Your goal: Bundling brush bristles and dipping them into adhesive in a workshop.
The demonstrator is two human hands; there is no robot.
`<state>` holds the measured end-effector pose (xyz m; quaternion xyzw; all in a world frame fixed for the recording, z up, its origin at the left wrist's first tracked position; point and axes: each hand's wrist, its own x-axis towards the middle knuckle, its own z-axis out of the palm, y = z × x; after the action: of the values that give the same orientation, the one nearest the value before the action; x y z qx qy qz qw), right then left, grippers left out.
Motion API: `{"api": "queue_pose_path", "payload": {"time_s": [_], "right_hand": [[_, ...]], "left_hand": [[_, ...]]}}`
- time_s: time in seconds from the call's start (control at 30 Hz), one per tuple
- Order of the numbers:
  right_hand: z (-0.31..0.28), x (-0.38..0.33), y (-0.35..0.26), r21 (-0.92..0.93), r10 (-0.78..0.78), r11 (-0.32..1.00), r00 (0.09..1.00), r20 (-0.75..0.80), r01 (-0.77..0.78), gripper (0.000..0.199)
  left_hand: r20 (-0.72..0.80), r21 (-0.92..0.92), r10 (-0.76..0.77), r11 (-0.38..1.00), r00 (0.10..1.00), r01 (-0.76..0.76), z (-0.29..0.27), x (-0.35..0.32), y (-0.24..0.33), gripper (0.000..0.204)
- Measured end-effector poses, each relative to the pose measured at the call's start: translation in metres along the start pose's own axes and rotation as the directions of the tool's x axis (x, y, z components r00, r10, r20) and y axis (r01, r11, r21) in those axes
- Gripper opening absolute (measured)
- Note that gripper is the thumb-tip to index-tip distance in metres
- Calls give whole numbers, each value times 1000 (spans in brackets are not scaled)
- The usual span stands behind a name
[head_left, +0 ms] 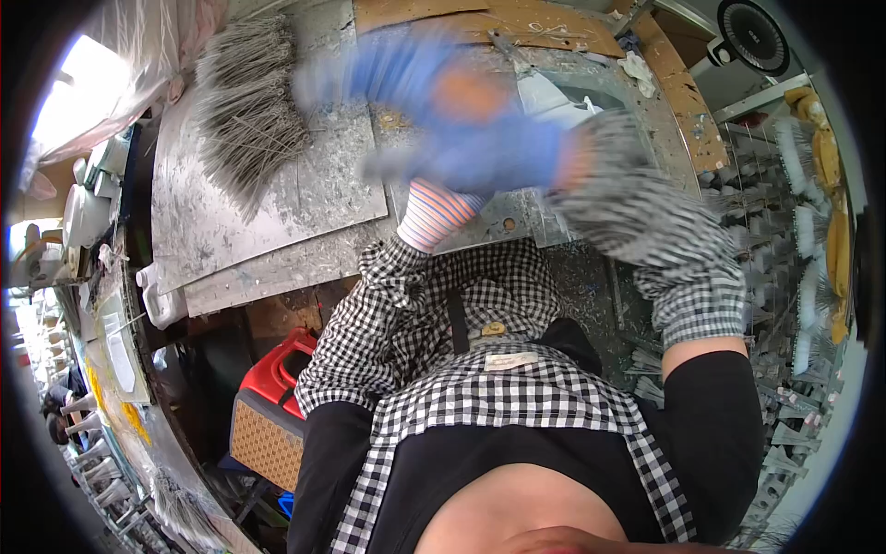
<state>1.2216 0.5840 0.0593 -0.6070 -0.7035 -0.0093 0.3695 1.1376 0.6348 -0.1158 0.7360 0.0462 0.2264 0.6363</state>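
Blurred gloved hands (pixel 498 152), grey bristles (pixel 247 102) beside, brown board (pixel 568 32) behind

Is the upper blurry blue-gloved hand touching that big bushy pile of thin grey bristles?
Cannot tell. In the head view, the upper hand blurs at the edge of the grey bristles, so neither contact nor gap shows plainly.

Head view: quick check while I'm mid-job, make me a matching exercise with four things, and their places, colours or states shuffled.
1. Grey bristle bundle
2. Right hand
3. Apron
4. Patterned box

A. black-and-white checked
B. red and tan
C. blue-gloved, blurred
D. lying on a grey board

Pairs: 1-D, 2-C, 3-A, 4-B
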Motion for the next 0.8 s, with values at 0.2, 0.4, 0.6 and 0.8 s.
{"api": "queue_pose_path", "payload": {"time_s": [0.2, 0.4, 0.6, 0.8], "right_hand": [[58, -17, 19, -156, -205, 945, 891, 405, 289, 84], [7, 37, -23, 263, -473, 871, 853, 222, 415, 76], [61, -2, 23, 96, -204, 979, 908, 365, 181, 84], [46, -16, 12, 51, 16, 997, 832, 555, -53, 85]], "left_hand": [[111, -994, -424, -59, 899, 95, 8, -2, -89, 63], [237, -967, -403, -8, 884, 255, -27, -29, -56, 65], [188, -941, -385, 192, 904, 277, -59, -32, -35, 58], [108, -858, -350, 440, 931, 265, -60, -40, -27, 48]]}}
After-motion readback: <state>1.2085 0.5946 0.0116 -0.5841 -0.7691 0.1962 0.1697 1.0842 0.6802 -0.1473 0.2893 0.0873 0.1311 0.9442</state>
